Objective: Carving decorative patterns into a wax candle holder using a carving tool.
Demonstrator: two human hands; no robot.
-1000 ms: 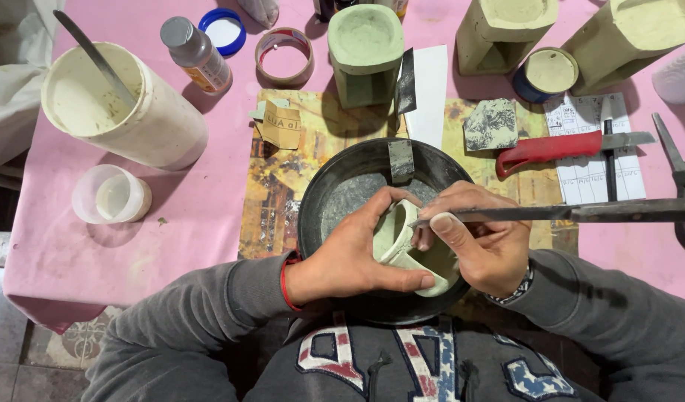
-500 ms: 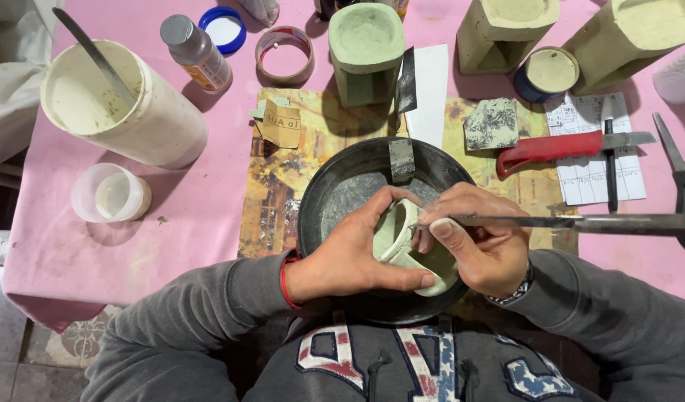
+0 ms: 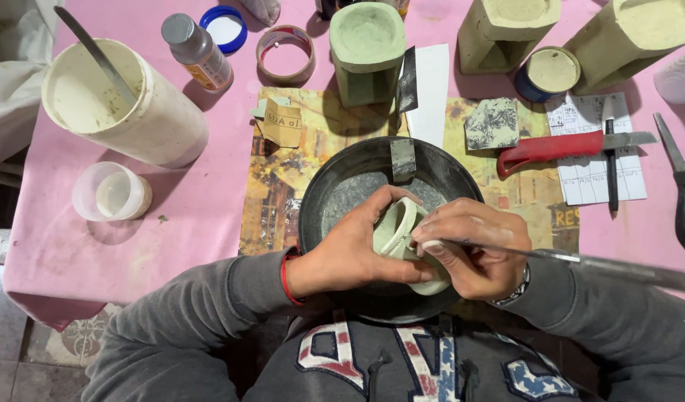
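Cradling a small pale green cup (image 3: 402,242) over the dark round pan (image 3: 335,186), the left hand (image 3: 357,249) wraps it from the person's left, thumb on the near side and fingers curled over the far rim, so the cup lies on its side with its mouth turned toward the right hand. The right hand (image 3: 473,253) sits just beside it, touching the cup's right edge, fingers pinched narrow around a thin metal tool (image 3: 581,260) whose long shaft runs off to the right, nearly level, while its tip meets the cup between the two hands. Both hands are equally near the cup; it is hard to tell how deep the tip reaches inside. Beyond the pan, a red-handled knife (image 3: 551,147) lies on a printed sheet at right, a green block mould (image 3: 366,48) stands behind, and a large white tub (image 3: 145,119) with a stirring stick stands far left on the pink cloth (image 3: 208,208).
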